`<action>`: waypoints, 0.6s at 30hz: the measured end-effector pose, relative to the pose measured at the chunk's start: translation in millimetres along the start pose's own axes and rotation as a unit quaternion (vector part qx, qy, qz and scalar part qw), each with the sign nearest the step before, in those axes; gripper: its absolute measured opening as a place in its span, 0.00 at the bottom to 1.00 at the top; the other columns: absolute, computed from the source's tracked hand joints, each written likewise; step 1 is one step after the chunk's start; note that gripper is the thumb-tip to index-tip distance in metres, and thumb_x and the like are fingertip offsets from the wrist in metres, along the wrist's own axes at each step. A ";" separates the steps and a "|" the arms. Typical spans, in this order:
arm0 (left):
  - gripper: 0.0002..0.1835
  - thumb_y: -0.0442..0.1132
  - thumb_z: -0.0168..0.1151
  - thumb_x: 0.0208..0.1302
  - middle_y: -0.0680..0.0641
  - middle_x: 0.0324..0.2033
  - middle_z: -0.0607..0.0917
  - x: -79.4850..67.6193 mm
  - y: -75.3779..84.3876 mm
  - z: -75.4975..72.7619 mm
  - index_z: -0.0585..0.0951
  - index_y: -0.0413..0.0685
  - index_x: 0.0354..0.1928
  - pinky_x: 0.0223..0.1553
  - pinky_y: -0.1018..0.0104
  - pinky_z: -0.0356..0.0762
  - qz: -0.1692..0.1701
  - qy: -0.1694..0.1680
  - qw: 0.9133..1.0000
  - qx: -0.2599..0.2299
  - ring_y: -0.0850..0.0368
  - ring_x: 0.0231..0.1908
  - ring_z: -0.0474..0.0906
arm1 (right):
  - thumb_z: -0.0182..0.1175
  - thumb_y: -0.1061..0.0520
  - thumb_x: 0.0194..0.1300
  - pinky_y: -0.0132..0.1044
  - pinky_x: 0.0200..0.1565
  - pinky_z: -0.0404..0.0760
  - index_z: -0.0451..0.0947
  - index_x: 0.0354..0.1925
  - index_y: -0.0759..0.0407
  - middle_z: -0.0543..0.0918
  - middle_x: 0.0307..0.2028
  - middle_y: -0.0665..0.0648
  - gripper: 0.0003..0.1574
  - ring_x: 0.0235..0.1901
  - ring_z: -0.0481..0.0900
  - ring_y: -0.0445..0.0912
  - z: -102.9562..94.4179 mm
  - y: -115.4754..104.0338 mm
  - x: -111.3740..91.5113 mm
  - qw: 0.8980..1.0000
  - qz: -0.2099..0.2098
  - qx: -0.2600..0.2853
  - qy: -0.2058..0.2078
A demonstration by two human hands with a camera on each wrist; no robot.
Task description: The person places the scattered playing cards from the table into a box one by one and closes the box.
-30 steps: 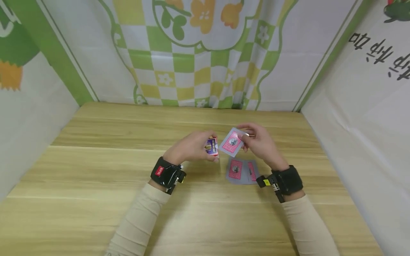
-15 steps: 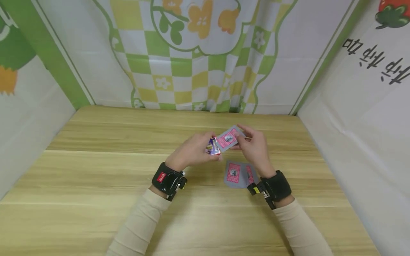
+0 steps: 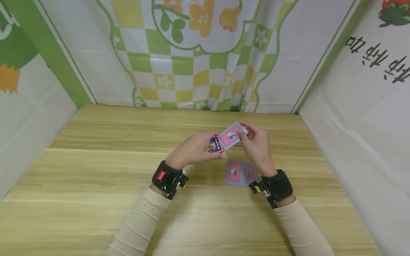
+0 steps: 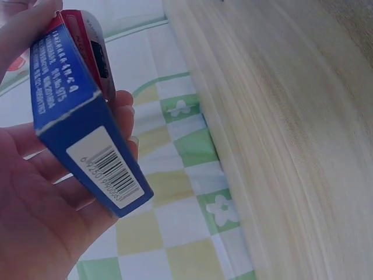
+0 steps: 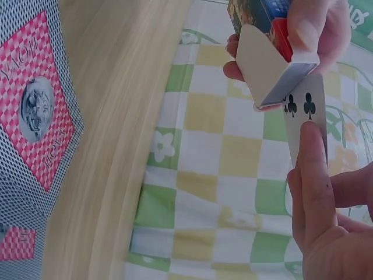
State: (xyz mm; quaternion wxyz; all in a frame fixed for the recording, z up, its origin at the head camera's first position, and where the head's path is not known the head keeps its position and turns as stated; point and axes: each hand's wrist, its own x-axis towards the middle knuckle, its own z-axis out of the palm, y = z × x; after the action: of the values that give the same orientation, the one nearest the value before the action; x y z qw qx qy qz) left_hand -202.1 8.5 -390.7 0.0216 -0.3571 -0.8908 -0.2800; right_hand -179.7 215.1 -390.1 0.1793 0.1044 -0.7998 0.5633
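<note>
My left hand [image 3: 189, 149] grips a small playing-card box [image 3: 216, 145], purple on the face seen from the head. In the left wrist view the box [image 4: 96, 116] shows blue sides and a white barcode label. Between thumb and fingers, my right hand [image 3: 258, 145] pinches a playing card [image 3: 229, 136] with a red-checked back and grey border. The right wrist view shows clubs on the card's face [image 5: 307, 108], its end right at the box's open mouth, beside a raised white flap [image 5: 259, 67]. Whether more cards sit behind it I cannot tell.
Below the hands, a loose, overlapping pile of cards [image 3: 234, 173] lies back up on the wooden table [image 3: 198, 220]. The right wrist camera overlaps the pile's right part. A checked curtain [image 3: 201, 78] hangs along the table's back edge.
My right hand has brought the card left, turning it flatter, until its end meets the box's mouth. The left hand has shifted slightly right with the box. The pile stays put.
</note>
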 end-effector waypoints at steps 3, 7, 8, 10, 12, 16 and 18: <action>0.33 0.63 0.68 0.47 0.55 0.27 0.78 -0.2 1.2 -0.6 0.75 0.48 0.49 0.23 0.68 0.73 0.000 -0.001 1.000 -0.001 0.65 0.25 0.72 | 0.58 0.66 0.64 0.38 0.25 0.84 0.75 0.53 0.68 0.83 0.38 0.67 0.18 0.27 0.84 0.47 0.0 -1.5 -0.4 1.000 -0.013 -0.016 0.005; 0.33 0.64 0.67 0.48 0.55 0.27 0.78 -0.5 1.6 -1.4 0.75 0.49 0.49 0.23 0.68 0.73 0.004 0.002 1.000 0.002 0.65 0.24 0.72 | 0.59 0.66 0.63 0.27 0.17 0.79 0.76 0.51 0.69 0.84 0.35 0.67 0.17 0.24 0.83 0.49 0.8 -3.3 -0.6 0.998 -0.032 -0.047 0.022; 0.33 0.64 0.67 0.47 0.55 0.27 0.78 -0.5 1.6 -1.5 0.75 0.49 0.49 0.23 0.68 0.73 0.005 0.003 1.000 0.004 0.65 0.24 0.72 | 0.59 0.66 0.63 0.24 0.14 0.76 0.76 0.51 0.69 0.84 0.35 0.66 0.17 0.23 0.83 0.50 1.0 -3.5 -0.7 0.997 -0.035 -0.058 0.026; 0.33 0.64 0.67 0.47 0.56 0.27 0.78 -0.6 1.6 -1.7 0.75 0.49 0.48 0.23 0.68 0.73 0.006 0.003 1.000 0.003 0.65 0.24 0.72 | 0.59 0.66 0.63 0.22 0.13 0.72 0.77 0.50 0.69 0.84 0.34 0.66 0.16 0.22 0.83 0.51 1.2 -4.0 -1.0 0.997 -0.037 -0.062 0.030; 0.33 0.64 0.67 0.47 0.56 0.27 0.78 -0.8 1.8 -1.7 0.74 0.50 0.49 0.23 0.68 0.73 0.007 0.005 1.000 -0.002 0.65 0.25 0.72 | 0.59 0.66 0.63 0.22 0.13 0.73 0.76 0.50 0.69 0.84 0.35 0.66 0.16 0.22 0.83 0.52 1.9 -4.2 -2.0 0.997 -0.033 -0.058 0.029; 0.33 0.64 0.67 0.48 0.56 0.27 0.78 -0.7 1.8 -1.0 0.75 0.50 0.48 0.22 0.67 0.73 0.013 0.013 1.000 -0.014 0.65 0.24 0.72 | 0.58 0.67 0.64 0.28 0.21 0.81 0.74 0.51 0.71 0.82 0.39 0.67 0.16 0.26 0.84 0.50 7.1 -4.5 -5.0 0.999 -0.020 -0.028 0.027; 0.32 0.64 0.67 0.48 0.56 0.27 0.78 -0.6 2.4 -1.0 0.75 0.50 0.48 0.22 0.67 0.73 0.015 0.018 1.000 -0.016 0.65 0.24 0.72 | 0.57 0.65 0.66 0.32 0.24 0.83 0.72 0.51 0.70 0.81 0.40 0.66 0.16 0.27 0.84 0.47 10.6 -0.7 -5.7 0.999 -0.015 -0.014 0.034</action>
State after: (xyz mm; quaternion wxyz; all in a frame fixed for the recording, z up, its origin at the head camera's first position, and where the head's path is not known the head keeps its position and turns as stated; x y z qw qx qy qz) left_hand -200.3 9.1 -388.8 0.0362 -0.3656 -0.8801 -0.3006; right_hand -176.0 204.7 -395.0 0.2165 0.0949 -0.7993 0.5525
